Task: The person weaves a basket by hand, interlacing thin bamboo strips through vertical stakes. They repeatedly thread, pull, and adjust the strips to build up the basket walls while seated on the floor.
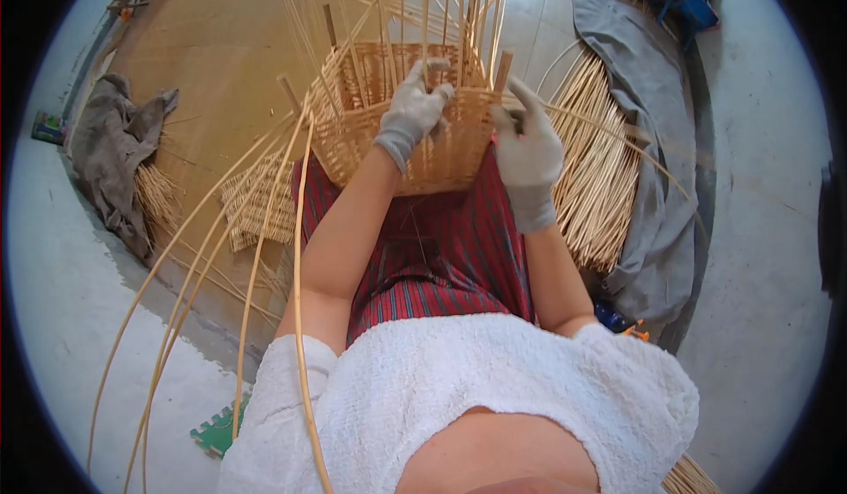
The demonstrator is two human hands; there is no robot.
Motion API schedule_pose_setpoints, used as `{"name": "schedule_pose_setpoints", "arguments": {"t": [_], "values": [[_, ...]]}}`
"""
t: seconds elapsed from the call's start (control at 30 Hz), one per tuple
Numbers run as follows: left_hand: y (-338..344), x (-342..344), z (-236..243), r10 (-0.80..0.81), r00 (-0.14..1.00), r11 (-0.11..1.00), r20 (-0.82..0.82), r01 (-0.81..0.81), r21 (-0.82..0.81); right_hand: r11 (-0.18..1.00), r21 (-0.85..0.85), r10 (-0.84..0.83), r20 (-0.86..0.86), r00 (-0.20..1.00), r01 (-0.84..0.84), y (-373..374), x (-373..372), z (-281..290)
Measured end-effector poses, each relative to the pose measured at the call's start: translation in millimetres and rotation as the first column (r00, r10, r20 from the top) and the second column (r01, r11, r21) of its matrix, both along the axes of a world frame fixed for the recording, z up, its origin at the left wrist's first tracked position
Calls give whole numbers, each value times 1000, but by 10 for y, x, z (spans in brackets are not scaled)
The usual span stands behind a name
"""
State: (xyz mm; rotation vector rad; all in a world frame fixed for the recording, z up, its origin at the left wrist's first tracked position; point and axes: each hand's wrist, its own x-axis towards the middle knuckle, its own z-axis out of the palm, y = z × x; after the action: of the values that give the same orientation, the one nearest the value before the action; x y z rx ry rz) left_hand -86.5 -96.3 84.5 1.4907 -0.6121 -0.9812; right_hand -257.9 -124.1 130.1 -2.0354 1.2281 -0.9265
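Note:
A partly woven wicker basket (388, 145) rests over my lap, with tall thin stakes rising from its walls and thicker wooden posts at its corners. My left hand (416, 106), in a pale glove, grips the upper edge of its near wall, fingers around a stake. Beside the near right corner post (503, 71) is my right hand (531, 154), gloved too, thumb and forefinger apart. A long cane strand (618, 135) runs from the basket rim past that hand and curves off rightward; whether the fingers touch it, I cannot tell.
A bundle of cut canes (593, 176) lies at right beside a grey cloth (657, 229). Long loose canes (190, 291) arch from the basket toward the lower left. A flat woven piece (258, 198) sits left of my legs, and another dark cloth (110, 159) lies farther left.

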Motion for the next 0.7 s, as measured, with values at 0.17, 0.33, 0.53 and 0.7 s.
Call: {"name": "schedule_pose_setpoints", "arguments": {"t": [0.17,0.33,0.53,0.7], "values": [[604,-48,-582,351,709,870,612,-6,-493,971,-140,136,-333,933,-192,-302,323,-413],[1358,506,-748,624,695,781,356,-540,-314,968,-159,200,20,980,-194,27,411,-430],[1743,805,-479,458,744,889,487,-392,-237,480,-349,869,66,490,-805,1378,1022,-315],[1960,670,-131,395,754,917,525,-361,-171,63,-500,980,-133,148,-864,1273,1107,-218]]}}
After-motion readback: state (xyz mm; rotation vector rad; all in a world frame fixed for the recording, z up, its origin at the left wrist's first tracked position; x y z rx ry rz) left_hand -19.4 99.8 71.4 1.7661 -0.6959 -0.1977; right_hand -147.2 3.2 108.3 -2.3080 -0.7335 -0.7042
